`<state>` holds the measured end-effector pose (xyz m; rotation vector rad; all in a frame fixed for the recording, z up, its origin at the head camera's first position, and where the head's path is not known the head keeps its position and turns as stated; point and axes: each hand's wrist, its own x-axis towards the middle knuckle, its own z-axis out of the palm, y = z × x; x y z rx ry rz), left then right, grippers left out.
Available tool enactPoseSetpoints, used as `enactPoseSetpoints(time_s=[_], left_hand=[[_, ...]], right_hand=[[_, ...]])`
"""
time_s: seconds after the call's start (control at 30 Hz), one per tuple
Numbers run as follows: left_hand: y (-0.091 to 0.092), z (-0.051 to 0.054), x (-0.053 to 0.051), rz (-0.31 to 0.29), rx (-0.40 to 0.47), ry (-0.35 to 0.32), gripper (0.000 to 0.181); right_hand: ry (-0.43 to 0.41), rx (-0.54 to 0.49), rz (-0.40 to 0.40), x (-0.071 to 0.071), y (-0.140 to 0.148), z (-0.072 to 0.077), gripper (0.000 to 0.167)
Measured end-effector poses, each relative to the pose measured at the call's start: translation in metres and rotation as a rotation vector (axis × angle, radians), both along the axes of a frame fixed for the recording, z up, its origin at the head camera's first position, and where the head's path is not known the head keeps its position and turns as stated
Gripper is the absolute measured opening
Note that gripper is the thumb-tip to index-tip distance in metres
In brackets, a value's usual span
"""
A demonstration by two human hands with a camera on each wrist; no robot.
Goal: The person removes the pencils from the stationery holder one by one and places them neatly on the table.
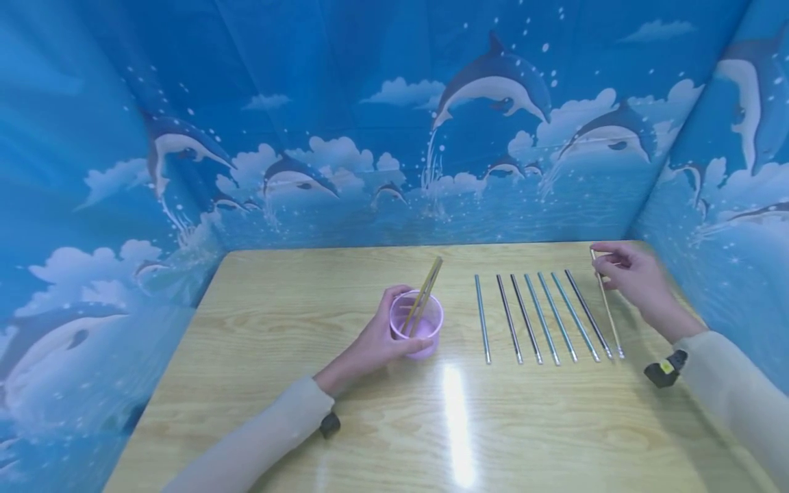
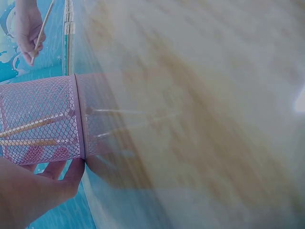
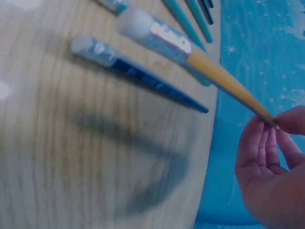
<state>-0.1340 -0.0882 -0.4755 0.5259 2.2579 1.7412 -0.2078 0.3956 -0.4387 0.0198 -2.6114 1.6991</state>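
Note:
My left hand (image 1: 374, 342) grips a pink mesh pencil cup (image 1: 427, 352) standing on the table, its fingers and thumb around the side. Two yellow pencils (image 1: 427, 291) lean inside it, blurred through the mesh in the left wrist view. Over at the right, my right hand (image 1: 637, 279) pinches a yellow pencil (image 3: 224, 83) by its far tip, between thumb and fingers. This pencil's white eraser end points towards me and appears raised off the table in the right wrist view. Just left of it lies a dark blue pencil (image 1: 588, 313).
Several more pencils, teal (image 1: 483, 319) and dark (image 1: 509, 319), lie side by side in a row between cup and right hand. A dolphin-printed blue curtain (image 1: 345, 123) walls the wooden table (image 1: 277, 308) at the back and sides.

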Motion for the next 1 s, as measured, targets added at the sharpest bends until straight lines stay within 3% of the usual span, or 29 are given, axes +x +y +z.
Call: enactPoseSetpoints(time_s=[0.13,0.23,0.4,0.7,1.0], left_hand=[[0.000,0.000,0.001,0.001,0.006,-0.006,0.099],[0.001,0.000,0.001,0.003,0.008,-0.013,0.098],[0.001,0.001,0.002,0.009,0.006,-0.012,0.098],[0.001,0.000,0.001,0.009,-0.007,-0.003,0.098],[0.001,0.001,0.001,0.013,-0.017,0.007,0.100]], right_hand=[[0.003,0.091,0.032,-0.008,0.007,-0.009,0.034],[0.005,0.217,0.046,-0.013,0.013,-0.016,0.043],[-0.012,0.381,0.080,-0.021,0.021,-0.026,0.040],[-0.096,0.490,0.119,-0.034,0.024,-0.038,0.043],[-0.124,0.537,0.125,-0.037,0.020,-0.036,0.042]])
